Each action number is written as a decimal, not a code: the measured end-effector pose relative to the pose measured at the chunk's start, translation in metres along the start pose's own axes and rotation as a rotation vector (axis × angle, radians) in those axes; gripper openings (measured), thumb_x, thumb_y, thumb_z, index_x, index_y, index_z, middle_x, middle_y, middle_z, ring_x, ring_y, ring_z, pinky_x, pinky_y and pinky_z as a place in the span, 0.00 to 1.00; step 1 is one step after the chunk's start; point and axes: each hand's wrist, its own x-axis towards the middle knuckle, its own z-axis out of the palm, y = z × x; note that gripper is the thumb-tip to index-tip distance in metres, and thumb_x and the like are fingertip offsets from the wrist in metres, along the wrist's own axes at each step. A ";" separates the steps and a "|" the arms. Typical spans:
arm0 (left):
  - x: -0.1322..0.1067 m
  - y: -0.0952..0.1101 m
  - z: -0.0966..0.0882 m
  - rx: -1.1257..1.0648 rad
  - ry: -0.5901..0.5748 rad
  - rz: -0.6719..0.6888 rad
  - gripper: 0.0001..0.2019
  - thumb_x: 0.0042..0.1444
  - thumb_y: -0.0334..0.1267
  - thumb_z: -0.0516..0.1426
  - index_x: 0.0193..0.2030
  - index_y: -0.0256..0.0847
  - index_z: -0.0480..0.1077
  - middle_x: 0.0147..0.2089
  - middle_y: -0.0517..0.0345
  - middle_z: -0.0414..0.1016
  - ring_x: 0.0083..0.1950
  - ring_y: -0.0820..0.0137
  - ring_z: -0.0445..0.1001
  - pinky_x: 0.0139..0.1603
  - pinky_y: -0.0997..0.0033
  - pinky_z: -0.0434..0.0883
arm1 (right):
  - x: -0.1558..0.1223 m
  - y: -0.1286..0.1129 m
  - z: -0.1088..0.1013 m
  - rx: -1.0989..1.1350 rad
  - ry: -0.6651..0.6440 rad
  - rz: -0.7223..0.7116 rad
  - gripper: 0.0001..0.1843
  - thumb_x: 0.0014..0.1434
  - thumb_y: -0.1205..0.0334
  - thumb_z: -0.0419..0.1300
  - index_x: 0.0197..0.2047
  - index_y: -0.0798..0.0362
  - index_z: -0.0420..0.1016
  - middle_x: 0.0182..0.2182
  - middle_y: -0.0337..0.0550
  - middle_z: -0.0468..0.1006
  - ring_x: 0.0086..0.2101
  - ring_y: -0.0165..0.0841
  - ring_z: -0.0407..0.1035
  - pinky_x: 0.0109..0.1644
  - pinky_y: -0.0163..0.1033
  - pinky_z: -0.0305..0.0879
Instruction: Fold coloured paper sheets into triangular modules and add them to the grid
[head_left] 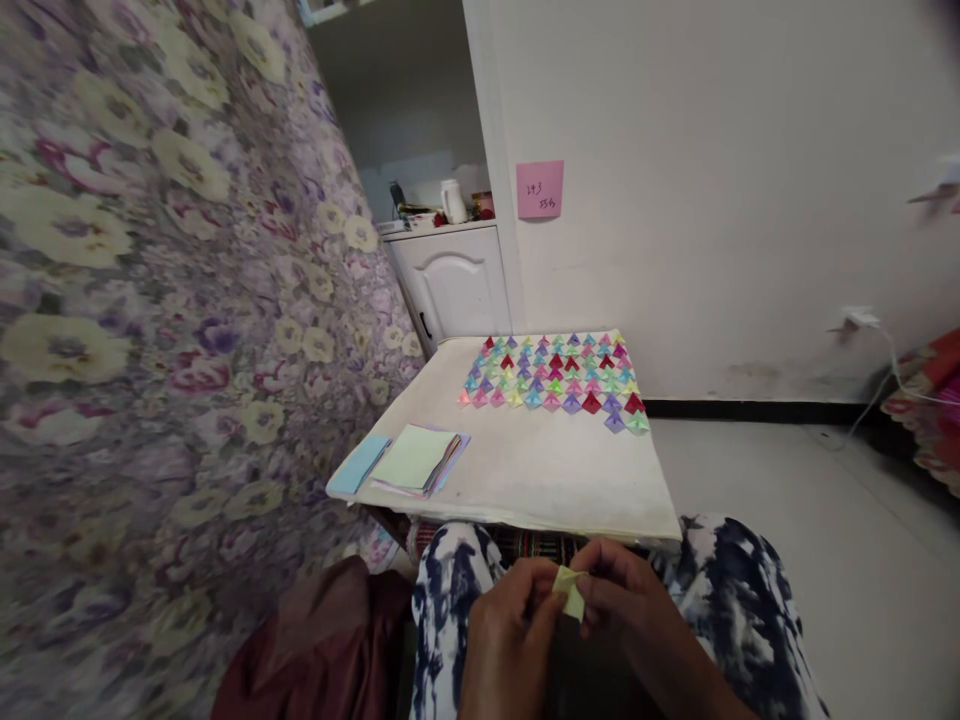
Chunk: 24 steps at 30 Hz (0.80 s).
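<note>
Between my hands, just over my lap and below the table's front edge, is a small folded piece of yellow paper (571,597). My left hand (508,620) pinches it from the left with thumb and fingers. From the right, the thumb and fingers of my right hand (626,595) grip its other side. On the table (540,470) beyond lie rows of small folded paper pieces (555,375) in many colours. A stack of paper sheets (415,457), pale green on top, sits at the table's left, beside some blue paper (360,463).
A floral curtain or wall covering (187,300) rises on the left. Behind the table stands a white cabinet (457,285) with a white jug (453,201) on it. A pink note (539,189) is stuck to the wall. Dark red cloth (322,640) lies at lower left.
</note>
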 end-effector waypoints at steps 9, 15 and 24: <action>0.007 -0.010 0.001 -0.334 0.016 -0.105 0.06 0.50 0.38 0.58 0.34 0.38 0.70 0.28 0.58 0.75 0.29 0.71 0.73 0.30 0.76 0.69 | -0.002 -0.005 -0.004 -0.130 -0.079 -0.153 0.06 0.56 0.61 0.57 0.36 0.54 0.66 0.24 0.35 0.70 0.24 0.28 0.67 0.32 0.35 0.62; 0.008 -0.011 -0.001 -0.411 0.038 -0.151 0.08 0.45 0.38 0.62 0.31 0.38 0.69 0.26 0.61 0.72 0.27 0.73 0.70 0.27 0.78 0.68 | -0.003 -0.010 -0.010 -0.259 -0.192 -0.147 0.07 0.55 0.65 0.56 0.39 0.54 0.68 0.27 0.38 0.72 0.28 0.30 0.68 0.35 0.36 0.62; 0.011 -0.015 -0.003 -0.466 -0.062 -0.178 0.07 0.48 0.35 0.60 0.31 0.38 0.66 0.25 0.63 0.68 0.26 0.75 0.68 0.27 0.77 0.65 | -0.005 -0.024 -0.012 -0.394 -0.254 -0.125 0.08 0.50 0.69 0.58 0.37 0.54 0.72 0.31 0.41 0.75 0.33 0.33 0.70 0.37 0.36 0.64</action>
